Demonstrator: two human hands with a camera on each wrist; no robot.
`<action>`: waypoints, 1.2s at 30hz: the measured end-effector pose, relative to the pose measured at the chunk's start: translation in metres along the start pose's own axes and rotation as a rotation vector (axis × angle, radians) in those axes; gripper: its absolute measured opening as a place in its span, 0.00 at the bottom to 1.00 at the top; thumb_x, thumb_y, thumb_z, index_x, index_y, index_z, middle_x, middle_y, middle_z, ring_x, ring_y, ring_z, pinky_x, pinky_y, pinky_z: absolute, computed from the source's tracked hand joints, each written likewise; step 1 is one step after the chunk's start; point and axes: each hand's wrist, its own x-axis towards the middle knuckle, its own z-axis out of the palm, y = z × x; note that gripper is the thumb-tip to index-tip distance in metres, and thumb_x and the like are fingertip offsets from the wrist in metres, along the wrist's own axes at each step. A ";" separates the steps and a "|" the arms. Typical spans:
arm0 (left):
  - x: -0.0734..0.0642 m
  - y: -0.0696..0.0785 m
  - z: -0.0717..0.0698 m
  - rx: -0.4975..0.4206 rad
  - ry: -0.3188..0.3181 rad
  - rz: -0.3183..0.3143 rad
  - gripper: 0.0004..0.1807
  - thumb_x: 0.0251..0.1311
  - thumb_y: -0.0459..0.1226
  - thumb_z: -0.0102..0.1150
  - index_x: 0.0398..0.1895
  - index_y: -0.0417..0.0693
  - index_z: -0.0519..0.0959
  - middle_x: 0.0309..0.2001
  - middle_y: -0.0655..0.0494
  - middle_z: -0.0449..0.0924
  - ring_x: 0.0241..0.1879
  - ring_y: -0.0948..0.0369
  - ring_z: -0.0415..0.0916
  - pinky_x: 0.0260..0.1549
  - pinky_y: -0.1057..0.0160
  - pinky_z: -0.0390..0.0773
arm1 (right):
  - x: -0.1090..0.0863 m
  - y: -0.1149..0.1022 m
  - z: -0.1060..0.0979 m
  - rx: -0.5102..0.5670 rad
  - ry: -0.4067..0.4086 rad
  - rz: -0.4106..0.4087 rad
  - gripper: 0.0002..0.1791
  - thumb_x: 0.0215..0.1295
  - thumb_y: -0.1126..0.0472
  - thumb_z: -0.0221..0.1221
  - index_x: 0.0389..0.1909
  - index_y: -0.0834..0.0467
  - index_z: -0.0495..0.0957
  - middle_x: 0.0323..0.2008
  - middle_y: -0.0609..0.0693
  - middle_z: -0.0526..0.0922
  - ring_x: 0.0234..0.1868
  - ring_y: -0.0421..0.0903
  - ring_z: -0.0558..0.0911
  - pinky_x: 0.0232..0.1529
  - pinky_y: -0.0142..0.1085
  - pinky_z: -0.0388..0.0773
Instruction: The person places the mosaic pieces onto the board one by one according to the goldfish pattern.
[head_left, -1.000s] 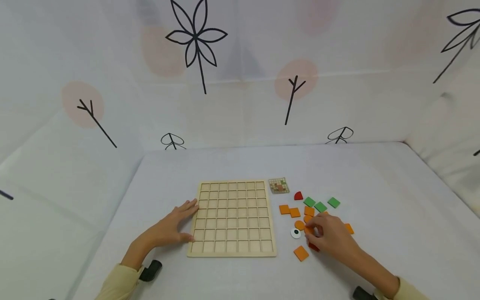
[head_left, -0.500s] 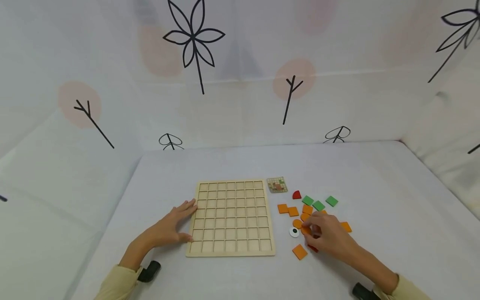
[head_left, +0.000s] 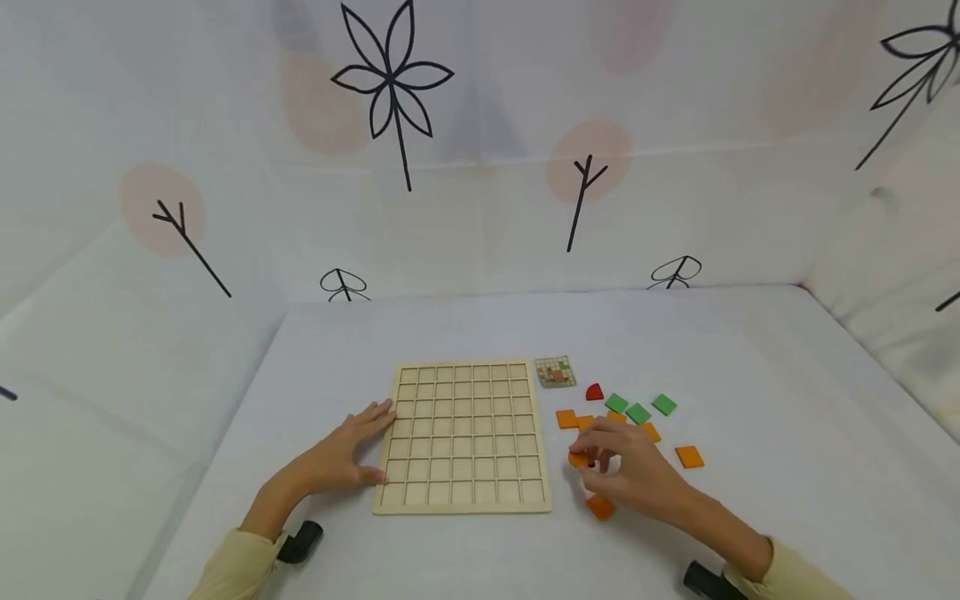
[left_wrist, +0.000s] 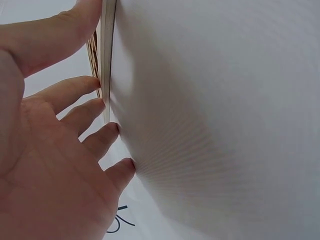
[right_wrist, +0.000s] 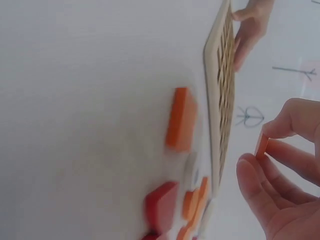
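A pale wooden grid board [head_left: 463, 507] lies at the middle of the table in the head view. Along its left edge rests my left hand [head_left: 337, 452], fingers spread and relaxed; the left wrist view has its fingertips right at the board's side [left_wrist: 106, 55]. Thumb and fingers of my right hand [head_left: 637, 471] pinch an orange round tile [head_left: 579, 459] just right of the board, and the right wrist view shows this tile [right_wrist: 261, 145] edge-on, raised above the table. Beneath that hand, an orange square tile [head_left: 601, 507] is partly covered, and a white eye disc is mostly hidden.
Several orange squares [head_left: 566, 419], green squares [head_left: 638, 413] and a red quarter-round piece [head_left: 595, 392] lie right of the board. A small patterned card [head_left: 555, 372] sits by its upper right corner. A red piece [right_wrist: 162, 206] shows in the right wrist view.
My right hand has lifted the orange round tile from among the pieces and moved left toward the board. My left hand stays at the board's edge.
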 end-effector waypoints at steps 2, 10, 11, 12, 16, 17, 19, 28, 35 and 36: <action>0.000 0.000 -0.001 0.002 -0.001 0.008 0.52 0.44 0.53 0.69 0.70 0.36 0.58 0.72 0.40 0.48 0.71 0.39 0.41 0.65 0.36 0.42 | 0.007 -0.005 0.005 0.013 -0.025 -0.006 0.13 0.45 0.72 0.65 0.33 0.53 0.83 0.32 0.39 0.77 0.24 0.36 0.74 0.23 0.31 0.76; -0.001 0.001 0.001 -0.020 -0.013 -0.006 0.52 0.45 0.53 0.69 0.70 0.36 0.58 0.73 0.42 0.46 0.71 0.41 0.40 0.66 0.37 0.40 | 0.035 -0.024 0.026 0.072 -0.120 -0.085 0.11 0.48 0.71 0.62 0.34 0.57 0.84 0.34 0.41 0.78 0.26 0.38 0.75 0.26 0.32 0.78; -0.001 0.001 0.002 -0.020 -0.012 -0.001 0.52 0.45 0.53 0.69 0.70 0.36 0.58 0.73 0.42 0.46 0.71 0.41 0.40 0.66 0.37 0.40 | 0.039 -0.025 0.029 0.078 -0.128 -0.090 0.11 0.49 0.70 0.62 0.35 0.58 0.84 0.34 0.41 0.78 0.27 0.38 0.75 0.26 0.32 0.78; -0.001 0.001 0.002 -0.017 -0.009 0.006 0.52 0.45 0.53 0.68 0.70 0.35 0.58 0.73 0.41 0.46 0.71 0.40 0.40 0.65 0.36 0.40 | 0.042 -0.027 0.031 0.084 -0.134 -0.100 0.10 0.50 0.70 0.62 0.35 0.58 0.84 0.34 0.41 0.78 0.27 0.38 0.76 0.26 0.32 0.79; -0.001 0.001 0.002 -0.009 -0.006 0.022 0.51 0.46 0.51 0.69 0.69 0.35 0.58 0.73 0.40 0.47 0.71 0.40 0.41 0.65 0.36 0.41 | 0.059 -0.029 0.042 0.117 -0.157 -0.129 0.09 0.52 0.70 0.62 0.35 0.59 0.83 0.33 0.43 0.78 0.28 0.38 0.77 0.27 0.30 0.80; -0.001 0.001 0.001 -0.010 -0.004 0.025 0.51 0.46 0.51 0.69 0.69 0.35 0.59 0.72 0.40 0.48 0.71 0.39 0.42 0.65 0.35 0.41 | 0.064 -0.030 0.045 0.126 -0.160 -0.138 0.08 0.52 0.70 0.62 0.34 0.59 0.83 0.33 0.44 0.79 0.29 0.39 0.77 0.28 0.30 0.80; -0.001 0.001 0.000 -0.008 0.003 0.035 0.50 0.46 0.50 0.69 0.69 0.34 0.59 0.72 0.39 0.48 0.70 0.38 0.42 0.64 0.34 0.41 | 0.073 -0.030 0.051 0.141 -0.170 -0.142 0.08 0.53 0.70 0.62 0.34 0.60 0.83 0.33 0.45 0.79 0.30 0.39 0.77 0.28 0.29 0.80; -0.001 0.000 -0.001 -0.016 -0.004 0.019 0.51 0.45 0.50 0.69 0.70 0.35 0.58 0.73 0.40 0.47 0.71 0.39 0.41 0.65 0.35 0.40 | 0.109 -0.036 0.078 0.126 -0.212 -0.171 0.06 0.53 0.70 0.62 0.33 0.60 0.83 0.31 0.47 0.78 0.29 0.43 0.77 0.27 0.26 0.79; -0.002 -0.001 0.000 -0.035 0.000 0.016 0.51 0.46 0.49 0.69 0.70 0.36 0.56 0.73 0.41 0.47 0.71 0.40 0.40 0.65 0.36 0.39 | 0.134 -0.041 0.099 0.084 -0.251 -0.194 0.06 0.55 0.68 0.63 0.34 0.62 0.83 0.32 0.50 0.79 0.30 0.42 0.78 0.29 0.24 0.77; -0.002 -0.002 0.000 -0.036 0.001 0.016 0.51 0.46 0.49 0.70 0.70 0.36 0.56 0.73 0.41 0.47 0.71 0.40 0.40 0.65 0.35 0.39 | 0.138 -0.041 0.102 0.082 -0.263 -0.199 0.06 0.55 0.68 0.63 0.35 0.62 0.83 0.32 0.50 0.79 0.30 0.42 0.78 0.29 0.24 0.77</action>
